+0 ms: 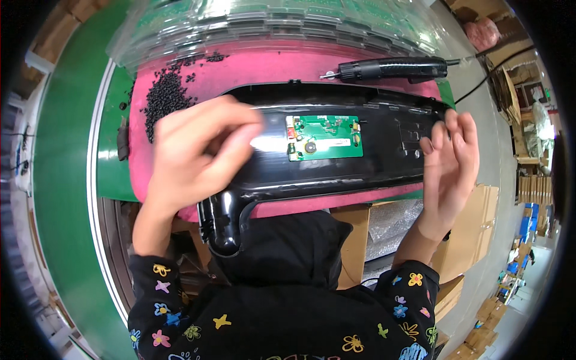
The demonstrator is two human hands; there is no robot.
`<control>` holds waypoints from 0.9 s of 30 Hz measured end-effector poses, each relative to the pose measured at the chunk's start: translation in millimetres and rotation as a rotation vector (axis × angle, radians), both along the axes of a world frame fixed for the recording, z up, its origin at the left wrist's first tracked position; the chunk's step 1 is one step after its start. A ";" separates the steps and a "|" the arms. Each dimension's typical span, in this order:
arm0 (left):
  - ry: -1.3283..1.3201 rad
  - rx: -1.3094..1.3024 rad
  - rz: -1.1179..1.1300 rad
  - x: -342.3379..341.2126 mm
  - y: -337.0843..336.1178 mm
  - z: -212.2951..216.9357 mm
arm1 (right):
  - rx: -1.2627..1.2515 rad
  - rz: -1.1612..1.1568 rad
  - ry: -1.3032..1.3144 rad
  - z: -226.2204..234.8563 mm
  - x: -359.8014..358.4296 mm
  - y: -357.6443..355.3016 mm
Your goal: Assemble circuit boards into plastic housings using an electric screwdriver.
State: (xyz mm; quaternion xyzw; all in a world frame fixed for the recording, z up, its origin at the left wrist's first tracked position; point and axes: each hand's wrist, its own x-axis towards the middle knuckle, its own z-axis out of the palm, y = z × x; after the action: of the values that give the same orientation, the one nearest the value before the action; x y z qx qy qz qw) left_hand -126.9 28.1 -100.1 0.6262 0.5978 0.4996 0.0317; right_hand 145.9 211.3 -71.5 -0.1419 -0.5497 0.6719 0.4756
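Note:
A long black plastic housing [384, 162] lies open side up across the pink mat, with a rounded stub at its lower left. Inside it sits a green circuit board [327, 149] with a round dark part and small connectors. My left hand [201, 147], smeared by motion, is over the housing's left end. Its thumb and fingers come together in a pinch, and whatever they hold is hidden. At the housing's right end is my right hand [451, 159], palm up with fingers loosely bent and apart, nothing visible in them.
A heap of small black screws or similar bits [165, 99] spreads over the pink mat [240, 66] at left. Behind the housing lies a black electric screwdriver [390, 69]. Stacked clear trays [276, 24] line the back. Cardboard boxes [465, 234] stand at right.

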 end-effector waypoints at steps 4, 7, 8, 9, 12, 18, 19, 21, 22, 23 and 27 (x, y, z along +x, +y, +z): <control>-0.041 -0.358 0.471 3.4 -53.6 -13.6 | 0.178 -0.325 -0.024 -16.0 40.0 12.8; -0.161 -0.593 0.425 35.0 -93.9 -22.8 | 0.248 -0.468 0.024 -20.6 71.2 26.0; -0.192 -0.595 0.343 38.5 -106.5 -28.2 | 0.275 -0.566 0.037 -22.0 82.3 28.1; -0.374 -0.596 0.239 47.7 -113.6 -30.4 | 0.354 -0.605 0.036 -25.4 94.6 31.3; -0.784 -0.567 -0.151 60.7 -126.7 -61.2 | 0.484 -0.932 0.073 -28.0 122.7 40.6; -1.645 -0.300 -0.392 101.4 -110.7 -91.8 | 0.524 -1.410 -0.181 -66.5 202.2 86.0; -1.680 -0.291 -0.316 105.4 -115.1 -90.9 | 0.513 -1.556 -0.393 -77.2 217.1 89.9; -1.692 -0.246 -0.296 100.3 -118.4 -83.9 | 0.444 -1.703 -0.680 -110.8 254.1 108.2; -1.647 -0.156 -0.285 102.1 -122.7 -72.8 | 0.390 -1.701 -0.751 -136.1 276.0 117.5; -1.607 -0.068 -0.290 104.7 -131.7 -67.8 | 0.486 -1.695 -0.812 -164.8 308.4 124.5; -1.395 0.297 -0.309 105.4 -196.5 -54.9 | 0.067 -1.875 -1.600 -273.7 383.6 97.5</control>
State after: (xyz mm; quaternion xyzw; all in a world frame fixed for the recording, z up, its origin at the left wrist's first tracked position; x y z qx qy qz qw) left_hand -21.4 -168.4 -155.0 0.2372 0.2693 0.8480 0.3901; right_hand 529.4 308.8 -345.1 -0.8406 -0.3888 -0.2193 0.3067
